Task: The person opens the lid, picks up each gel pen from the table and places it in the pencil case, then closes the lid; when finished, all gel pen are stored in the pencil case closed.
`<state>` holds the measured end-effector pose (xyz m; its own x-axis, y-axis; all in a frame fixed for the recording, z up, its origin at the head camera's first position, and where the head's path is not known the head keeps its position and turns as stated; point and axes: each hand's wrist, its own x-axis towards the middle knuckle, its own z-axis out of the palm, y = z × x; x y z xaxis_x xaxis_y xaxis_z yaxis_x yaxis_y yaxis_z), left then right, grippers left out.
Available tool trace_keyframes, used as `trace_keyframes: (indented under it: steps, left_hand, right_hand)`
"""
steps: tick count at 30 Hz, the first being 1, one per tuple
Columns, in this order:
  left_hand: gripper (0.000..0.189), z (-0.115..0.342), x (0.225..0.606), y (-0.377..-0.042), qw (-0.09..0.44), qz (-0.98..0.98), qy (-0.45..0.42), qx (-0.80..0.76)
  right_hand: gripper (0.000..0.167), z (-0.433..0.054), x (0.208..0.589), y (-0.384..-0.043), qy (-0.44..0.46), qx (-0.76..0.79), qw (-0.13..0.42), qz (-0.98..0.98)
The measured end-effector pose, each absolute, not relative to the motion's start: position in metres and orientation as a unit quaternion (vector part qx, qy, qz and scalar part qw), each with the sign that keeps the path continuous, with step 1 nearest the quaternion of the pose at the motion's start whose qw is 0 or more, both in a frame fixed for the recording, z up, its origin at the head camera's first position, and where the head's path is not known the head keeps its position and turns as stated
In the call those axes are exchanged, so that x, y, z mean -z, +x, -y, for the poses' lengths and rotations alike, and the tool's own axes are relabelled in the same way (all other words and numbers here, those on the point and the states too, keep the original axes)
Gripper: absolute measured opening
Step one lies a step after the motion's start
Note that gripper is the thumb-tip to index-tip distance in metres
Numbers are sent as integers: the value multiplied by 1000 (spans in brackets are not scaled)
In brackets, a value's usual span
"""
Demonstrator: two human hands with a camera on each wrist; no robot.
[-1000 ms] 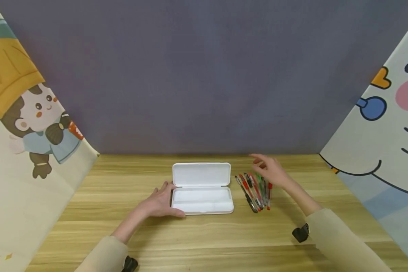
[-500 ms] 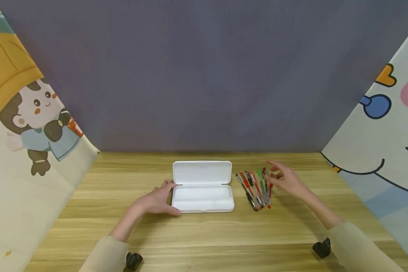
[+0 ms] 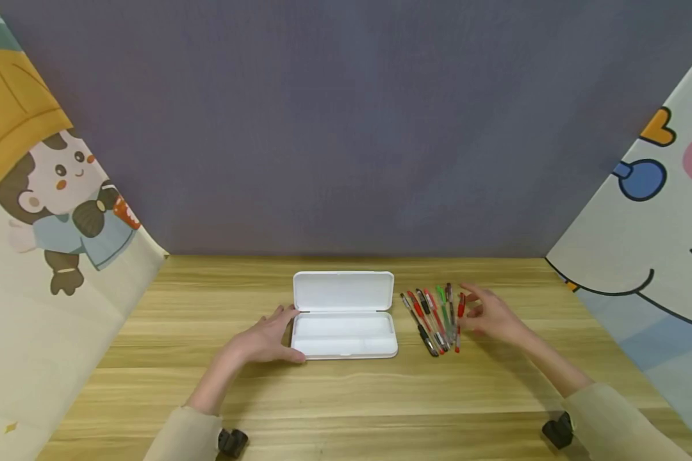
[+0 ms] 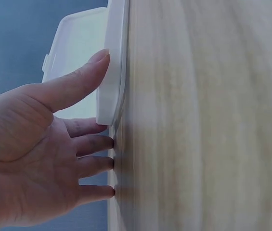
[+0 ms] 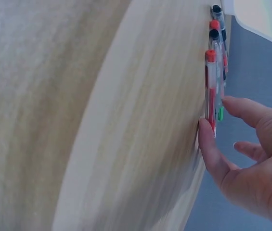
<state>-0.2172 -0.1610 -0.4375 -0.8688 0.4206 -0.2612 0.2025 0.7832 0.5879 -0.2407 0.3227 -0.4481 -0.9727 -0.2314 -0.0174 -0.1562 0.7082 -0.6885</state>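
My left hand (image 3: pixel 262 339) rests at the left end of an open white pencil case (image 3: pixel 346 325). Its thumb lies against the front edge while the fingers stretch out straight along the side, as the left wrist view shows. Right of the case, several pens (image 3: pixel 427 320) with red, black and green caps lie fanned out. My right hand (image 3: pixel 493 317) is at the rightmost one, a red pen (image 3: pixel 462 303), thumb and forefinger spread on either side of its cap. In the right wrist view the end of this red pen (image 5: pixel 211 72) shows between the fingertips.
A wood-grain table (image 3: pixel 346 410) carries everything, backed by a dark grey panel (image 3: pixel 346 128). Cartoon-printed panels stand at left (image 3: pixel 52 192) and right (image 3: pixel 669 211). The case lid (image 3: pixel 343 291) is raised towards the back.
My right hand has moved from above the pens to the right and down to the rightmost red pen. My left hand stays at the case, its thumb drawn slightly left.
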Motion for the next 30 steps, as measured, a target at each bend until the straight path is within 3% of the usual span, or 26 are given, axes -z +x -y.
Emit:
trace_keyframes:
  steps: [30]
  left_hand:
    - [102,161,431,-209,192,-924,165,-288]
  right_hand:
    - [96,-316,432,-245,-53,329,138,-933]
